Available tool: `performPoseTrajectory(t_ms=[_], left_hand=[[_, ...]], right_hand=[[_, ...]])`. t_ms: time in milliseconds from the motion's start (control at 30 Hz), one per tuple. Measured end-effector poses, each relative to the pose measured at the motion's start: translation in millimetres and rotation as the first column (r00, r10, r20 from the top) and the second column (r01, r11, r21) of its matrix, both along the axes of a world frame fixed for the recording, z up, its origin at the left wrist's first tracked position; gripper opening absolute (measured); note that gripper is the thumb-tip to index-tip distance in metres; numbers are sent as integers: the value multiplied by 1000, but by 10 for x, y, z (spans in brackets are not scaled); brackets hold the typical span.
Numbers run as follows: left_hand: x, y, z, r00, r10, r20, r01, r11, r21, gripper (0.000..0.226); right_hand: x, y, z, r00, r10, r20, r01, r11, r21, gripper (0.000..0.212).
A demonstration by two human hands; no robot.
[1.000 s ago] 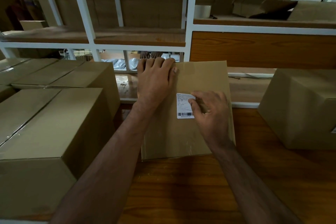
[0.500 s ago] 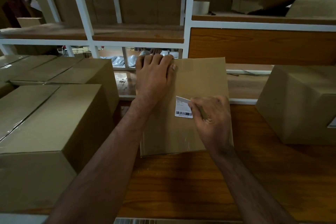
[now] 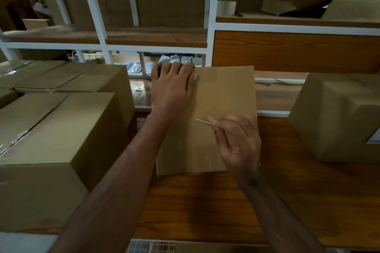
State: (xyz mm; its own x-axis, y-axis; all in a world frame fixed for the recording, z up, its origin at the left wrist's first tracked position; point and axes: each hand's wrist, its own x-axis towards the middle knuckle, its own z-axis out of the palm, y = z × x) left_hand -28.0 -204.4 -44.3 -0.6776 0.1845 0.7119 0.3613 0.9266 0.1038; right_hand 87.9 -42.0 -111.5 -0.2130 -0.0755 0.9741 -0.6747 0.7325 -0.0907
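The box (image 3: pixel 226 92) sits mid-worktop (image 3: pixel 205 207). The left hand (image 3: pixel 172 90) braces it, fingers hooked over its far edge. The right hand (image 3: pixel 238 141) pinches the label (image 3: pixel 203 121) edge-on just above the lid. Pull low and evenly to avoid tearing.

Two bare forearms, left hand (image 3: pixel 171 88), right hand (image 3: pixel 238 141) blurred, nails perhaps short

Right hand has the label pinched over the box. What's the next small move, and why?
Probably lift the thin white paper label up and away to the right: the right hand pinches it edge-on above the plain brown cardboard box, whose far edge the left hand grips, steadying it.
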Motion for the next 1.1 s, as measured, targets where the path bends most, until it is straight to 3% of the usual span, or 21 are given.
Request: performPoseTrajectory(t_ms=[100,200,333,500,800,967,1100], left_hand=[[77,4,-21,1000,-1,-9,1,1000,12,45],[185,12,-66,999,10,-32,-10,1000,18,46],[345,12,-136,998,16,-66,-15,1000,17,44],[532,20,-218,995,27,-97,-28,1000,-3,45],[689,10,-293,989,0,-147,-3,1000,-15,42],[789,-41,-352,985,-70,-161,77,996,36,39],[893,-69,-410,980,-114,-162,124,991,48,39]], right_hand=[[-5,18,21,971,133,201,-84,968,-235,16],[-13,52,128,841,416,347,-173,813,-556,22],[-39,72,262,726,561,397,-164,703,-692,26],[-31,77,247,679,630,376,-182,641,-746,27],[114,13,217,714,549,434,-104,696,-710,33],[221,-2,160,725,528,443,-68,694,-717,16],[303,-68,109,749,509,424,-48,681,-731,18]])
